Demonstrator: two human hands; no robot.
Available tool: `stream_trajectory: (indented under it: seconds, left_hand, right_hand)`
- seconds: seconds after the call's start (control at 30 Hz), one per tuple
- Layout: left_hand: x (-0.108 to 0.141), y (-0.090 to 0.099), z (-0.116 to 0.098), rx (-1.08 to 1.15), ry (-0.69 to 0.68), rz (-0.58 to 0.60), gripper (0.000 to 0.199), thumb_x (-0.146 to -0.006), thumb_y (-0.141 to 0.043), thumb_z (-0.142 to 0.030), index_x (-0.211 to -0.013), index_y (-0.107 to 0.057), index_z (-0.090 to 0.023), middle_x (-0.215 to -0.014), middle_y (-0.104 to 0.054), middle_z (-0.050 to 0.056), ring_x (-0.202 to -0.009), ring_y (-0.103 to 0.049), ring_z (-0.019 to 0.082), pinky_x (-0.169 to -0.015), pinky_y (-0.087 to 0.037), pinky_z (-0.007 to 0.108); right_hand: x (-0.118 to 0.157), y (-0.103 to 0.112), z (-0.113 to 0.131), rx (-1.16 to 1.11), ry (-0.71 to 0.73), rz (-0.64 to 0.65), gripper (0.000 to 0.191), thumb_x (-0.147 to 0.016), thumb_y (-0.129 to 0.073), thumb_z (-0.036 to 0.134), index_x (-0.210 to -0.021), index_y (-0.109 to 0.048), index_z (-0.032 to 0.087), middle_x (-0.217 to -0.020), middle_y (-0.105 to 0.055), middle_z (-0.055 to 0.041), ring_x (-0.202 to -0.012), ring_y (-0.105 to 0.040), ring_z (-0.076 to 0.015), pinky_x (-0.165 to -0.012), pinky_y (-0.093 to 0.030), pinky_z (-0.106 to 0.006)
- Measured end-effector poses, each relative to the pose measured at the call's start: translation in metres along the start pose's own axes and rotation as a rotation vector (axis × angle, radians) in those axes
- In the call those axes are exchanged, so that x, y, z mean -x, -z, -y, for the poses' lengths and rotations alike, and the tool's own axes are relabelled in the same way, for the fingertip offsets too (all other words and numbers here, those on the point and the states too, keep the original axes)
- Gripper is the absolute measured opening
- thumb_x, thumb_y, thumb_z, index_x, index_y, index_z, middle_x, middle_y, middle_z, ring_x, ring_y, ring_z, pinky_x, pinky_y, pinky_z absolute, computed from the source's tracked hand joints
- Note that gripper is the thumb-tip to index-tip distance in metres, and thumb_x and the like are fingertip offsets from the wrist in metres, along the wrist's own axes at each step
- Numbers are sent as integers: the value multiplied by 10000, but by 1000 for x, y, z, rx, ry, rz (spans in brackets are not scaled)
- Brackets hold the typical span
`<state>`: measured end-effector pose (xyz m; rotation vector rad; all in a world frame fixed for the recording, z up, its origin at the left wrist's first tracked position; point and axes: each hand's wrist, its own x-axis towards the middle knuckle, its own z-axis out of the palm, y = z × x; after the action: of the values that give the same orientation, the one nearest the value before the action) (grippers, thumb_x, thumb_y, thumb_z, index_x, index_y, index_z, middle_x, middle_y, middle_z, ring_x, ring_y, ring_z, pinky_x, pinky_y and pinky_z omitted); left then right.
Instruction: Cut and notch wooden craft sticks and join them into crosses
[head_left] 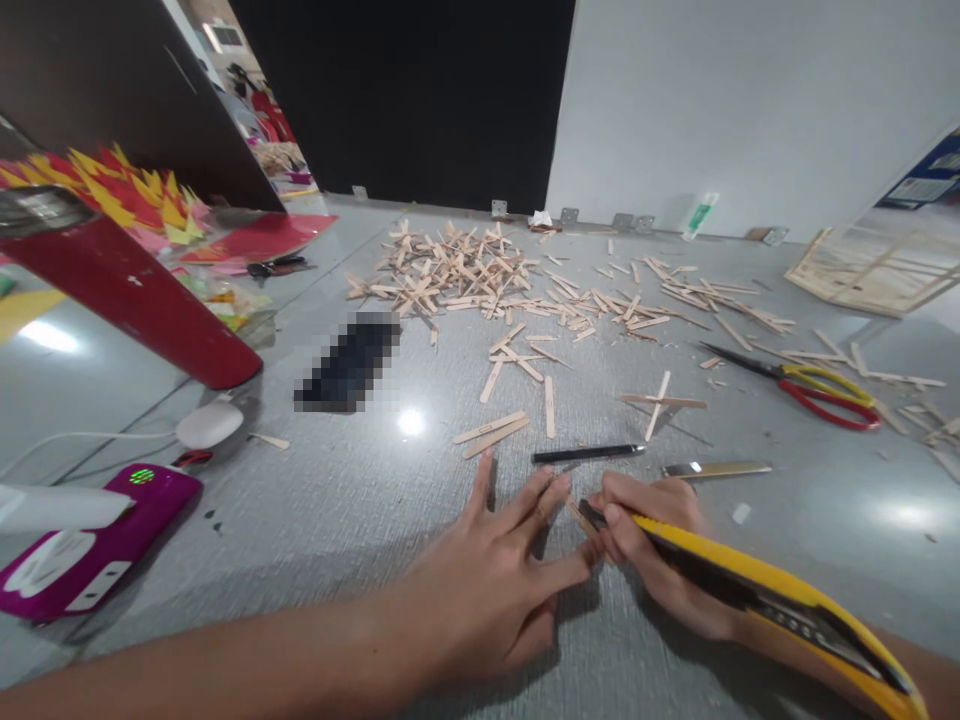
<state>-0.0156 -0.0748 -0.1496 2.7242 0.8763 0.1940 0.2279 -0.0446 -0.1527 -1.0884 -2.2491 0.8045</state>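
Note:
My right hand (660, 540) grips a yellow and black utility knife (765, 585), its tip close to a small wooden stick (579, 515) on the table. My left hand (502, 560) lies on the table with fingers spread, the fingertips pressing at the ends of that stick. Just beyond the hands is a black pen (589, 453). Two flat wooden sticks (491, 432) lie side by side past my left index finger. Two more sticks form a cross (660, 402) farther right. A metal blade-like tool (716, 469) rests beyond my right hand.
A heap of wooden sticks (457, 265) covers the back of the table. Scissors (810, 385) and a wooden stick frame (862, 270) are on the right. On the left stand a red cylinder (142, 290), a purple device (112, 540) and a blurred dark object (349, 362).

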Motion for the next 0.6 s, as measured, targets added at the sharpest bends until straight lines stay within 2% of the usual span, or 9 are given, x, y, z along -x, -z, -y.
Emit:
stream_trajectory:
  seconds: [0.17,0.23,0.3,0.4,0.47,0.6]
  left_hand:
    - [2,-4,1,-71,-35,-36,665,-1102,-452,-364,-1700,-176,-276,-1691,-304,278,-1587,-272,448,-1191,-211,802]
    - [2,-5,2,-126,-55,-56,649,-1102,-463,-383,-1688,-219,-249,-1664,-356,281,-1573,-309,447,-1200,-243,762]
    - [3,-3,3,-203,-70,-94,580,-1098,-488,-347,-1644,-330,-233,-1618,-438,264,-1537,-379,445,-1198,-269,728]
    - [2,3,6,-312,-86,-158,408,-1087,-490,-212,-1491,-534,-178,-1493,-590,198,-1406,-538,386,-1202,-317,636]
    - [2,8,9,-337,-77,-178,334,-1062,-501,-145,-1375,-616,-123,-1339,-681,155,-1248,-629,331,-1189,-365,574]
    - [2,13,15,-231,22,-115,211,-893,-655,-78,-1099,-689,-110,-1057,-695,110,-1026,-651,316,-1072,-485,529]
  right_hand:
    - [2,-1,-2,-63,1,-16,377,-1105,-403,390,-771,-505,250,-568,-537,65,-449,-514,-112,-512,-365,-274]
    - [5,-1,-4,-88,16,-34,332,-1097,-427,407,-833,-551,247,-570,-555,69,-447,-523,-111,-511,-384,-262]
    - [7,-1,-6,-114,13,-60,305,-1095,-436,407,-882,-582,244,-558,-561,72,-436,-522,-111,-492,-393,-250]
    - [8,0,-8,-130,-37,-107,309,-1091,-454,412,-904,-623,234,-557,-573,64,-437,-515,-113,-453,-379,-239]
    - [6,0,-8,-107,-33,-126,307,-1083,-468,415,-918,-646,228,-578,-590,54,-458,-529,-118,-462,-387,-241]
    - [5,1,-4,-25,45,-126,281,-1079,-456,392,-957,-646,225,-592,-595,57,-482,-565,-122,-496,-410,-244]
